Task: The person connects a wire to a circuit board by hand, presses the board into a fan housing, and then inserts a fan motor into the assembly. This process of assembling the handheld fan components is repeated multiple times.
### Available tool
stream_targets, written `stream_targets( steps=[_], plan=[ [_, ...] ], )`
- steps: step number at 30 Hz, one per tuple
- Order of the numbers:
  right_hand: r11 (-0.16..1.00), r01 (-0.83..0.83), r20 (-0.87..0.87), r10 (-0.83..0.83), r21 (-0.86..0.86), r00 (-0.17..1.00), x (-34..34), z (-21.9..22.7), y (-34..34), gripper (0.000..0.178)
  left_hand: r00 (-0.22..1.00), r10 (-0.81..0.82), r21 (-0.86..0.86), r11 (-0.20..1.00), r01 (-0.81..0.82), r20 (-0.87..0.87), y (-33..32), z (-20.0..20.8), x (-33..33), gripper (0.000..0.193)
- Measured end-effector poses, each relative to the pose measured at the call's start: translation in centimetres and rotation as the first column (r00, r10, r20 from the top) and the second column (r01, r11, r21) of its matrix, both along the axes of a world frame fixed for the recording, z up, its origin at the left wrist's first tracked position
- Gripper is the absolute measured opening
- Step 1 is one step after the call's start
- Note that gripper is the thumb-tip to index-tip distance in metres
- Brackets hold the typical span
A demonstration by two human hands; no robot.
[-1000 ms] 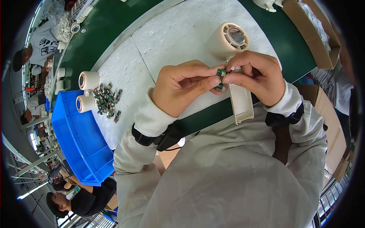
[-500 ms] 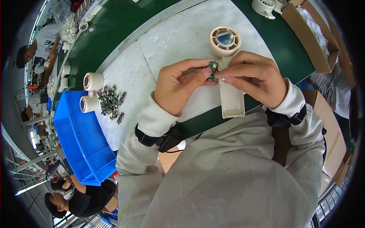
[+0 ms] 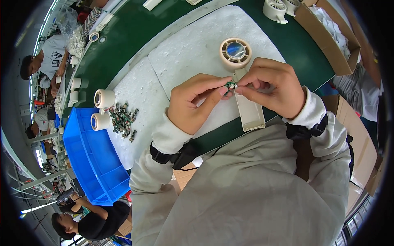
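A small green circuit board point(image 3: 229, 85) is pinched between the thumb and fingers of my left hand point(image 3: 192, 100). My right hand point(image 3: 276, 87) is closed in a pinch at the board's right edge; a small pale bit shows at its fingertips, too small to name. Beneath both hands lies a cream handheld fan, its round head point(image 3: 235, 52) pointing away from me. Its long open handle shell point(image 3: 251, 114) runs toward my body, and the hands cover the joint between head and handle.
White foam sheets point(image 3: 180, 49) cover part of the green table point(image 3: 135, 24). On the left are a pile of circuit boards point(image 3: 122, 119), two cream round fan heads point(image 3: 104, 98) and a blue bin point(image 3: 92, 160). A cardboard box point(image 3: 328, 37) stands at the far right. Other people sit at left.
The board has tilted in my left hand, so less of its face shows. My right fingertips have come closer to it. The whole view has shifted slightly.
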State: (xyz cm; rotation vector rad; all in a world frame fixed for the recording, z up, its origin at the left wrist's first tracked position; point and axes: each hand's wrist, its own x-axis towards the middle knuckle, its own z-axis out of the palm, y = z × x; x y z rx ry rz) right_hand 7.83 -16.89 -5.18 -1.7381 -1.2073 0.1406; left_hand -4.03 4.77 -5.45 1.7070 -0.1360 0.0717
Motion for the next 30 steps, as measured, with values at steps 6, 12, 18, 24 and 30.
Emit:
stream_targets(
  steps=[6, 12, 18, 24, 30],
  plan=[
    [0.999, -0.026, 0.102, 0.021, 0.045, 0.995, 0.2, -0.2, 0.1, 0.013, 0.999, 0.024, 0.026, 0.999, -0.025, 0.048, -0.1, -0.2, -0.2, 0.029],
    [0.998, -0.046, 0.248, 0.034, 0.043, 0.968, 0.5, -0.2, -0.1, 0.011, 0.997, 0.031, 0.238, 0.97, -0.049, 0.077, -0.3, 0.2, -0.4, 0.029],
    [0.997, -0.066, 0.119, 0.062, 0.031, 0.991, 0.5, -0.1, -0.3, 0.012, 0.996, 0.026, 0.332, 0.942, -0.054, 0.087, -0.7, 1.1, -0.8, 0.031],
    [0.995, -0.079, 0.24, 0.062, 0.062, 0.969, 1.1, -0.7, -0.5, 0.012, 0.998, 0.052, 0.175, 0.983, -0.055, 0.021, -1.2, 0.8, -0.6, 0.029],
    [0.993, -0.091, 0.269, 0.068, 0.074, 0.961, 1.1, -0.8, -0.5, 0.014, 0.999, 0.009, 0.269, 0.963, -0.022, 0.05, -0.6, 0.7, -0.7, 0.028]
  ],
)
